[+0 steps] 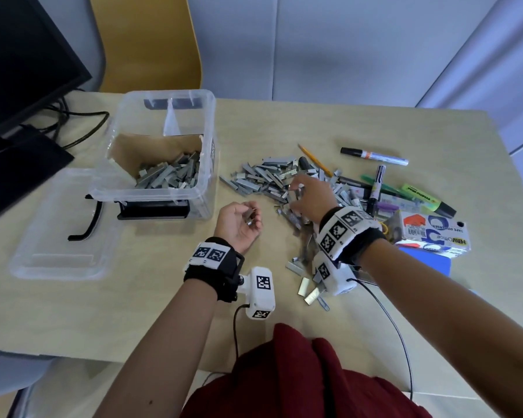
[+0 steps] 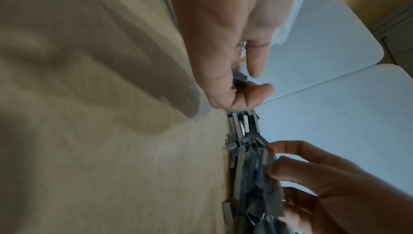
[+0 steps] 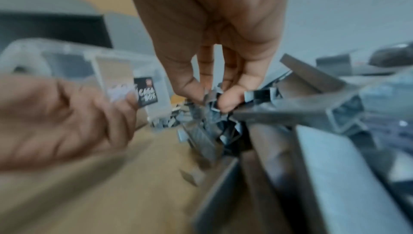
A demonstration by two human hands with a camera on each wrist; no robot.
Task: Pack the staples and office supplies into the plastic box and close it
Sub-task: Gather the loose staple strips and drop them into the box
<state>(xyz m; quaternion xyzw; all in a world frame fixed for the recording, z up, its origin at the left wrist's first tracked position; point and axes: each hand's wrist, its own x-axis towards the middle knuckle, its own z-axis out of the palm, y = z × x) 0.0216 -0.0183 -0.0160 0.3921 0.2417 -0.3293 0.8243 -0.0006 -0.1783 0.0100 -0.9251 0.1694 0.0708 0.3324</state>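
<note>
A clear plastic box (image 1: pixel 208 188) stands open at the table's left, with grey staple strips (image 1: pixel 171 174) heaped inside. A loose pile of staple strips (image 1: pixel 263 176) covers the middle of the table. My left hand (image 1: pixel 248 217) lies palm-up beside the pile, fingers curled round a few staple strips (image 2: pixel 240 80). My right hand (image 1: pixel 299 193) reaches into the pile and pinches staple strips (image 3: pixel 212 101) between thumb and fingertips. Markers, a pencil (image 1: pixel 314 159) and a green highlighter (image 1: pixel 429 200) lie to the right.
The box's clear lid (image 1: pixel 61 236) lies flat left of the box. A monitor (image 1: pixel 18 70) and cables fill the far left. A tape dispenser carton (image 1: pixel 435 232) and a blue pad (image 1: pixel 429 263) sit at the right edge. A yellow chair (image 1: pixel 145 40) stands behind.
</note>
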